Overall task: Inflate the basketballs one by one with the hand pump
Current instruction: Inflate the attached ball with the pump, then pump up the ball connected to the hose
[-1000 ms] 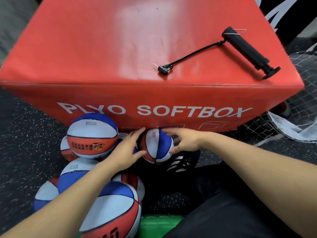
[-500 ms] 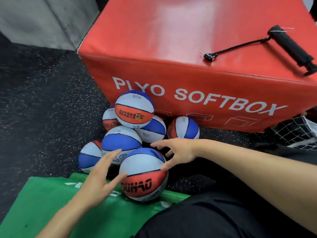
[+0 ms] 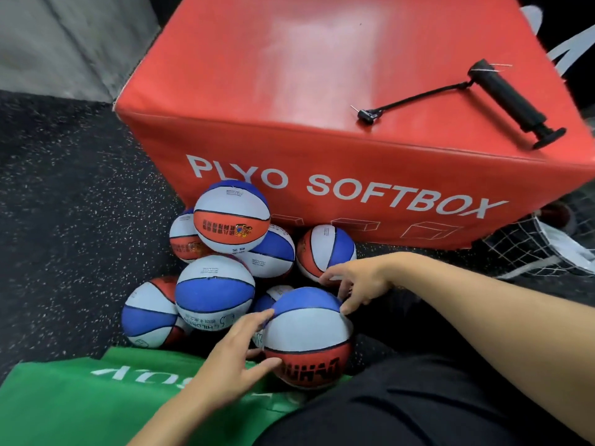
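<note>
Two hands around nearest ball (image 3: 307, 336), left hand (image 3: 225, 358) fingers spread touching its side, right hand (image 3: 360, 280) fingertips curled loose at top edge, pump (image 3: 505, 101) up on box (image 3: 289, 75)

Glossy red vinyl covers the soft box (image 3: 289, 75); at its 3 o'clock lies a matt black plastic pump (image 3: 508, 101); floor (image 3: 64, 188) rough, speckled rubber.

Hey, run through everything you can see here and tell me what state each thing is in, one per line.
Hand pump: lying untouched on the red box, hose and needle attached.
Nearest ball: touched on both sides, not lifted clear.
Left hand: spread open on that ball.
Right hand: fingers loosely curled at its far side.
Other balls: piled by the box.
</note>
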Demonstrator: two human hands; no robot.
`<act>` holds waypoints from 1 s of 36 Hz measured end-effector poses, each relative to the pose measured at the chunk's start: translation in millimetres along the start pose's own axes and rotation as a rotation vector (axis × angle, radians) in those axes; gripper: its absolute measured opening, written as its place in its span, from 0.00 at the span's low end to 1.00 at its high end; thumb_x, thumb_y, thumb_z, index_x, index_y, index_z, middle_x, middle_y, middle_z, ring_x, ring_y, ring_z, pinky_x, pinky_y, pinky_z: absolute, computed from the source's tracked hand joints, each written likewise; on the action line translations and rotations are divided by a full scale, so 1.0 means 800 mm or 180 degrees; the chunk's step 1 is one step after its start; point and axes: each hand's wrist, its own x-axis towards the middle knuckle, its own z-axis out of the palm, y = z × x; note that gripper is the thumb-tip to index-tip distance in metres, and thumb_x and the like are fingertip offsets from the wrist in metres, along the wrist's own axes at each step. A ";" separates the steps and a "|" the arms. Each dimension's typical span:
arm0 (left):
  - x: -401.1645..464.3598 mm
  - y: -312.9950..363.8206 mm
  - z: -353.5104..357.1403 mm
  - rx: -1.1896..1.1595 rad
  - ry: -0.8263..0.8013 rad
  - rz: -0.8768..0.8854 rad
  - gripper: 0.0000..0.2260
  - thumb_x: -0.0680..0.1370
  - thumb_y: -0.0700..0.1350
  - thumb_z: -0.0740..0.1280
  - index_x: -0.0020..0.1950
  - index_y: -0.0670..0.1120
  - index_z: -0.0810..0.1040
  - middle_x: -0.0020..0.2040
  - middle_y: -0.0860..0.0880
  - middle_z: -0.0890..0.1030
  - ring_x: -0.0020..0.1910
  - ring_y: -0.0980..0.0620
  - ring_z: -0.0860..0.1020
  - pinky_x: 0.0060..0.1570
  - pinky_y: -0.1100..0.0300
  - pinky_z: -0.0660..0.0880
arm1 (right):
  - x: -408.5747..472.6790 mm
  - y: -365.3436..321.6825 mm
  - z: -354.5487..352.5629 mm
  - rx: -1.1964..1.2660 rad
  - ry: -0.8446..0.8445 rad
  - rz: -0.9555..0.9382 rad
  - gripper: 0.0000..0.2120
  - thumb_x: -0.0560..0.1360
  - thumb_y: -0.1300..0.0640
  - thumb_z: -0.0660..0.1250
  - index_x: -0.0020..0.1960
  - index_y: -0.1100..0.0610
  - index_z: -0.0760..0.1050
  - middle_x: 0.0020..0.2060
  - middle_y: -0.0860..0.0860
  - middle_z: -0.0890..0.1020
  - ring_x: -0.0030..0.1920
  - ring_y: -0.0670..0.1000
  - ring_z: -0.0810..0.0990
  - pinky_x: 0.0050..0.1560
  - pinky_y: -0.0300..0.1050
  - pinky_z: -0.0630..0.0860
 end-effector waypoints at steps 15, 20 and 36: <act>0.036 0.007 0.047 0.0404 -0.0526 0.0091 0.33 0.76 0.64 0.70 0.77 0.70 0.58 0.75 0.65 0.65 0.71 0.64 0.69 0.67 0.65 0.73 | 0.020 0.011 -0.003 -0.0166 -0.0069 0.0228 0.37 0.80 0.55 0.74 0.83 0.47 0.58 0.72 0.52 0.76 0.65 0.58 0.81 0.60 0.51 0.82; 0.034 0.005 0.054 0.0486 -0.0458 0.0105 0.34 0.76 0.65 0.68 0.80 0.64 0.59 0.76 0.64 0.66 0.69 0.64 0.70 0.67 0.62 0.74 | 0.024 -0.004 -0.004 -0.0383 -0.0052 0.0218 0.36 0.79 0.53 0.75 0.81 0.43 0.62 0.71 0.51 0.76 0.59 0.55 0.81 0.50 0.45 0.80; 0.031 0.049 0.010 0.0664 -0.0142 0.0282 0.34 0.80 0.61 0.71 0.82 0.63 0.59 0.77 0.66 0.65 0.75 0.66 0.65 0.74 0.60 0.69 | -0.130 -0.063 -0.039 -0.0463 0.1331 -0.0278 0.36 0.79 0.51 0.75 0.81 0.43 0.61 0.75 0.47 0.74 0.68 0.53 0.77 0.67 0.51 0.74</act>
